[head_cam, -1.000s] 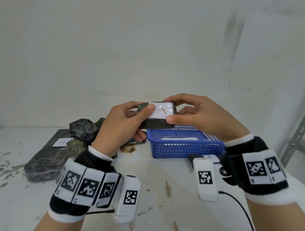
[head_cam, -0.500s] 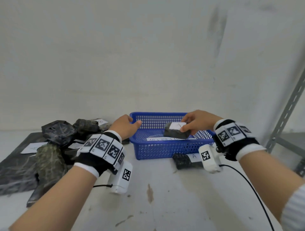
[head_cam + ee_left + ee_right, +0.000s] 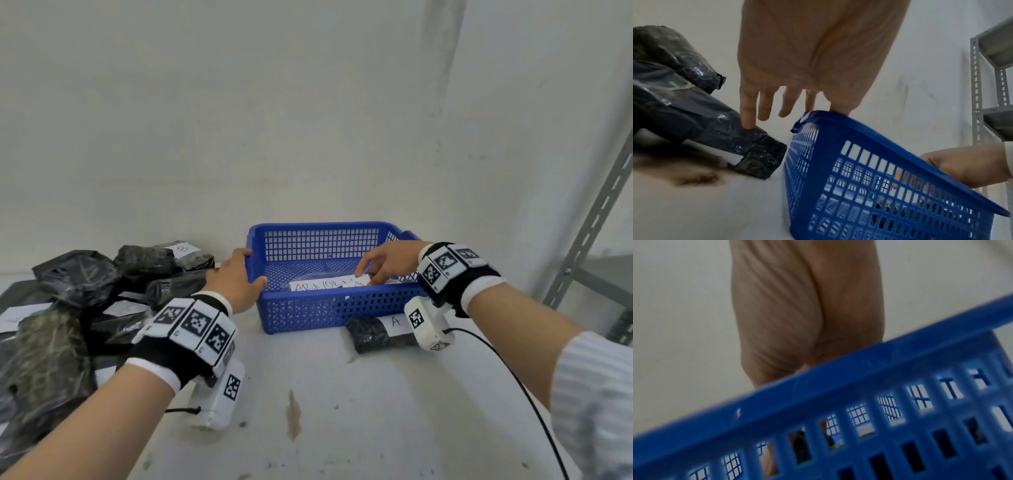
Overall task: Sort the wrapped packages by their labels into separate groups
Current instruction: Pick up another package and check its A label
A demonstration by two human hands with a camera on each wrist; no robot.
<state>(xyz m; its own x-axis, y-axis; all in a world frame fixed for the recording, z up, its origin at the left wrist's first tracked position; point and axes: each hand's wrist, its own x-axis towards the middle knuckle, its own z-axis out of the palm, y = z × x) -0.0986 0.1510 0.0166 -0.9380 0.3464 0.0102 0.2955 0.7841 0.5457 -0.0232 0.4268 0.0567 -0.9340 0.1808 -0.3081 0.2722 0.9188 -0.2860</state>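
A blue mesh basket [image 3: 318,226] stands on the white table. My right hand [image 3: 368,274] reaches into it, and its fingers and thumb hold a small black package with an "A" label [image 3: 357,283] low on the basket floor, on top of a flat package with a long handwritten label [image 3: 317,286]. In the right wrist view the basket wall [image 3: 838,386] hides my fingertips. My left hand [image 3: 246,270] rests on the basket's left rim [image 3: 879,129] with straight fingers, the little finger touching a black package [image 3: 748,146]. Another "A" package [image 3: 373,337] lies in front of the basket.
A pile of black wrapped packages [image 3: 78,284] fills the table's left side, one of them marked "B" [image 3: 185,253]. A grey metal shelf upright [image 3: 589,240] stands at the right. The wall is close behind the basket. A black cable [image 3: 513,377] runs from my right wrist.
My right hand has carried the "A" package from in front of my face down into the basket. My left hand let go of it and moved to the basket's left rim.
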